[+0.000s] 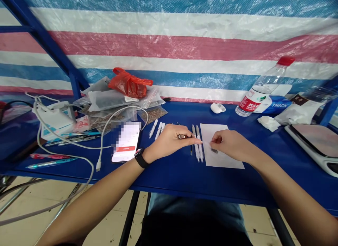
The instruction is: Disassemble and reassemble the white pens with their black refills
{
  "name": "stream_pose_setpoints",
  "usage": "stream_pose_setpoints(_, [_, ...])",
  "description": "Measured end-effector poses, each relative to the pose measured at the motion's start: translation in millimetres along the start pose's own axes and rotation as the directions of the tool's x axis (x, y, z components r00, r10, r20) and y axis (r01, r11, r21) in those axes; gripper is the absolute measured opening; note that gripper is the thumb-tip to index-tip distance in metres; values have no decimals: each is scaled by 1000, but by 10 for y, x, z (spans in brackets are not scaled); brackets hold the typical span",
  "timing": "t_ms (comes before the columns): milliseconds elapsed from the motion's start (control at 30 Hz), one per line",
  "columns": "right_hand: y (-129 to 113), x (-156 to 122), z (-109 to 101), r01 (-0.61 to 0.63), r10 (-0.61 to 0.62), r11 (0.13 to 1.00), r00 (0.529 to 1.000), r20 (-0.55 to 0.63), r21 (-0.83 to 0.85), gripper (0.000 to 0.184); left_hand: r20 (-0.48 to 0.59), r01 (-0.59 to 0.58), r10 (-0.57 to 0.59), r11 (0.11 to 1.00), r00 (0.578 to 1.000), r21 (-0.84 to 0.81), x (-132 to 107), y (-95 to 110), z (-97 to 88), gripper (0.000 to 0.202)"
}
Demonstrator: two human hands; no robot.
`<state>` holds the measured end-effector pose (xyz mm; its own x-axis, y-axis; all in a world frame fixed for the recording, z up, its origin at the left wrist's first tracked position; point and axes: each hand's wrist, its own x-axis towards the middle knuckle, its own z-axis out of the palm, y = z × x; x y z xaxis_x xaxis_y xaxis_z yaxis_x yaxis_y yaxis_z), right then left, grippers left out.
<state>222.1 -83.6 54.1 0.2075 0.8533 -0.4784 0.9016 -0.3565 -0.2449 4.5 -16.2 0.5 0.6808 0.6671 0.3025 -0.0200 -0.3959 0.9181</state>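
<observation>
My left hand (171, 139), with a black watch on its wrist, is closed around a small brown, dark-ended piece (182, 136); most of it is hidden by the fingers. My right hand (230, 144) hovers over a white sheet of paper (224, 162), thumb and fingertips pinched together. What lies in that pinch, if anything, is too small to make out. Just below those fingertips, several tiny metal springs (214, 151) rest on the paper. Between the hands lie white pen barrels (198, 151) and a thin dark refill (191, 149). White pen parts (153, 129) lie left of my left hand.
A phone (126, 142) and a white cable (99, 165) lie left, near plastic bags (105, 101), a red bag (129, 84) and several pens (51, 163). Rightward stand a water bottle (260, 89), earbud case (218, 108), crumpled tissue (268, 123) and scale (314, 142).
</observation>
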Motion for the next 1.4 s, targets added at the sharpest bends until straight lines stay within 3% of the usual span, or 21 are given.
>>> stream_pose_setpoints(167, [-66,-6,-36,-6,4,1000,998,-70,-21,12,-1,-71,71,994,997,89,-16,-21,10,62])
stream_pose_setpoints(367, [-21,27,-76,81,-60,973,993,-104,217,11,32,-111,108,988,994,104,-28,6,49,59])
stream_pose_setpoints(467, [-6,24,-109,134,-99,968,981,-168,213,15,38,-130,127,986,991,101,-22,17,60,61])
stream_pose_setpoints(700, [-143,-122,50,187,-186,982,979,81,4,10,60,-77,73,994,996,71,-15,-10,95,66])
stream_pose_setpoints(933, [-297,-138,135,111,-105,989,992,73,-95,10,51,-104,101,992,994,71,-19,16,85,64])
stream_pose_setpoints(1233, [-314,-185,76,122,-113,990,985,130,-71,10,29,-79,78,996,997,46,-19,-1,61,60])
stream_pose_setpoints(1400, [-295,-156,170,183,-178,980,981,73,-74,14,31,-53,51,997,998,63,-23,2,59,55])
